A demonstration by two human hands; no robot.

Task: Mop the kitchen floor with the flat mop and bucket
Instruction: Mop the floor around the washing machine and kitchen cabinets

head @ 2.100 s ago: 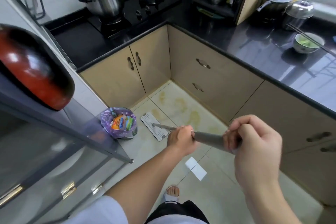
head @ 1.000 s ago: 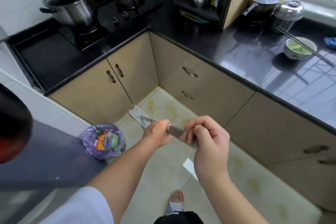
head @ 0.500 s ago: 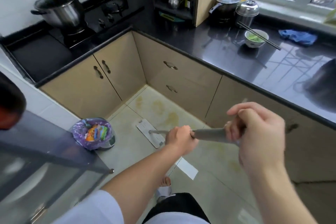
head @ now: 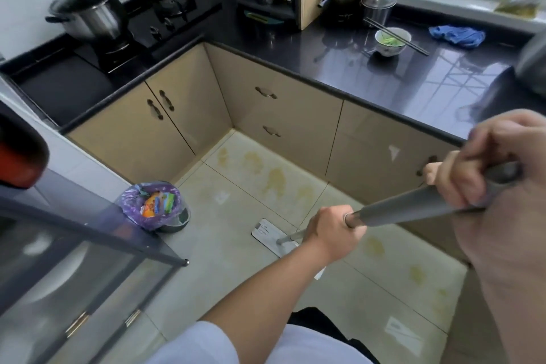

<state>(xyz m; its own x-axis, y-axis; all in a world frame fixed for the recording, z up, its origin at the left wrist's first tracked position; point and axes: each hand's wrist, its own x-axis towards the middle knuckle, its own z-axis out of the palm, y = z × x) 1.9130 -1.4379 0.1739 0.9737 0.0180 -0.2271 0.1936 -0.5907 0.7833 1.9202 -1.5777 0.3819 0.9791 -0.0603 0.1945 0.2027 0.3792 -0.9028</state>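
Mid-mop: left hand (head: pixel 332 232) and right hand (head: pixel 484 174) both clenched round flat mop (head: pixel 273 233) handle, head flat on floor tiles (head: pixel 236 245); yellowish stains (head: pixel 277 179) by cabinets remaining, bucket unseen.
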